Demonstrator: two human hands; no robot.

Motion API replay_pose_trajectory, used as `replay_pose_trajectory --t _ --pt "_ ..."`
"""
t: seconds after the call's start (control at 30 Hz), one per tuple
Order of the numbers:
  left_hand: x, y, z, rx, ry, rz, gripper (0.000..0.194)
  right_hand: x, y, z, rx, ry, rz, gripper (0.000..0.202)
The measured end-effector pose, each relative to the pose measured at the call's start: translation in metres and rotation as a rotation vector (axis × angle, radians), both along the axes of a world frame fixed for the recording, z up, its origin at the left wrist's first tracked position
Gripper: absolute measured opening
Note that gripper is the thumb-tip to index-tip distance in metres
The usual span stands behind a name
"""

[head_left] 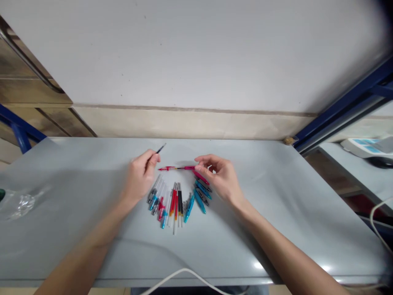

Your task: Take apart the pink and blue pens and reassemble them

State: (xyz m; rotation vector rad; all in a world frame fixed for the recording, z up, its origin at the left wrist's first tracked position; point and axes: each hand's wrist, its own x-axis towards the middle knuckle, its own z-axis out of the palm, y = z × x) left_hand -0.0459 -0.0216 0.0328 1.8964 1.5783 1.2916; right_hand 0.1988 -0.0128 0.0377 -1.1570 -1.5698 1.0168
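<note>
Around the cluster of pen parts (179,198) on the grey surface (260,250), the left hand (139,174), at ten o'clock, pinches a black refill (161,148); at two, the right hand (219,174) seemingly grips a pink barrel (189,167). Clear barrels (161,204) lie toward eight o'clock, red refills (173,199) at six, turquoise barrels (189,208) toward four.

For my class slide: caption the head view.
Left hand holds dark stick, right hand a pink barrel, beside loose pen parts.

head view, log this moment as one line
left hand: holds thin dark pen piece | right hand: touches pink pen piece | table: loose pen parts, side by side
</note>
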Motion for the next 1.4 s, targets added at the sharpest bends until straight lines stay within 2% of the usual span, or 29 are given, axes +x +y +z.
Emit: replay_pose_trajectory --t 0.07,0.13,0.27,0.37,0.53,0.67,0.87,1.1,1.4 --pt "0.0 0.001 -0.005 0.023 0.203 -0.005 0.025 0.002 0.002 -0.001 -0.026 0.062 -0.02 0.023" --pt "0.001 0.001 -0.009 0.015 0.324 -0.07 0.026 0.002 0.003 -0.003 -0.05 0.123 -0.021 0.027" --pt "0.005 0.001 -0.013 0.016 0.438 -0.169 0.029 0.002 0.005 -0.008 -0.115 0.208 -0.007 0.031" --pt "0.006 0.001 -0.013 0.046 0.489 -0.195 0.031 0.001 0.004 -0.008 -0.118 0.17 -0.003 0.031" --pt "0.006 0.0 -0.013 0.087 0.519 -0.197 0.032 0.0 0.001 -0.005 -0.08 0.057 0.024 0.021" --pt "0.006 0.0 -0.015 0.087 0.525 -0.207 0.032 -0.003 -0.001 -0.005 -0.1 0.06 0.054 0.015" --pt "0.009 -0.002 -0.016 0.07 0.519 -0.238 0.031 -0.004 -0.001 -0.006 -0.094 0.063 0.03 0.016" --pt "0.012 -0.004 -0.016 0.091 0.514 -0.284 0.03 -0.005 -0.001 -0.009 -0.085 0.086 0.075 0.013" --pt "0.011 -0.004 -0.017 0.094 0.528 -0.246 0.029 -0.004 0.0 -0.008 -0.05 0.052 0.049 0.013"
